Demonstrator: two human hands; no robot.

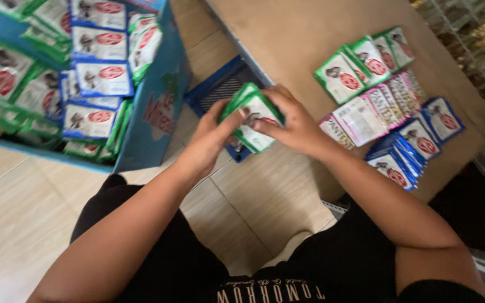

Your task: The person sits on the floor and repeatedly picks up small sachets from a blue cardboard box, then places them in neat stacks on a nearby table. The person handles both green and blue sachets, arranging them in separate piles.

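Green-edged glossy flat sachets (254, 115) pinched between left hand (211, 140) and right hand (296, 126).

Bare forearms, no sleeves in view, black shirt with pale lettering, black trousers

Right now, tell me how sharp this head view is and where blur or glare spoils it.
Head view: motion blur smears the whole frame, worst on the left hand, the right hand and the stack of green-edged white sachets they grip; the blue cardboard box is soft too; lighting is dim and even, with no strong glare on the brown board.
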